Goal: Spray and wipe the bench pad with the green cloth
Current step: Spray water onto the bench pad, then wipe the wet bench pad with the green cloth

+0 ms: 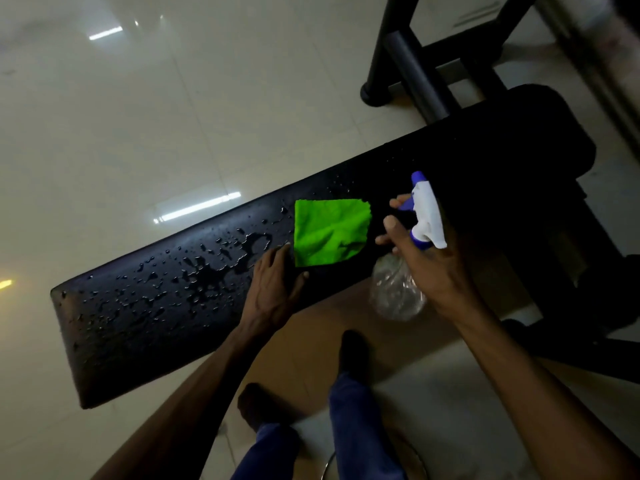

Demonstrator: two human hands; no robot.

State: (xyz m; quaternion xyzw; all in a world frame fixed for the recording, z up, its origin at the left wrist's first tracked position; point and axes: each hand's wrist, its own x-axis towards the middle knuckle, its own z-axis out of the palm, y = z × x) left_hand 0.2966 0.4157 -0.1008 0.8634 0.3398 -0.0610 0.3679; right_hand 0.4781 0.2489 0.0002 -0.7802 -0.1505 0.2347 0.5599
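A long black bench pad [138, 317] runs from lower left to upper right, its left half covered in water droplets. The green cloth [329, 232] lies flat on the pad near the middle. My left hand [275, 285] rests on the pad's near edge just left of the cloth, fingertips at its lower left corner, holding nothing. My right hand [426, 261] grips a clear spray bottle [396, 292] with a white and blue trigger head [427, 213], held just right of the cloth with the nozzle aimed at the far end of the pad.
A black metal bench frame [408, 60] stands on the pale tiled floor behind the pad's far end. A brown floor strip [311, 341] lies under the near edge. My legs in blue trousers [356, 427] and dark feet stand close to the bench.
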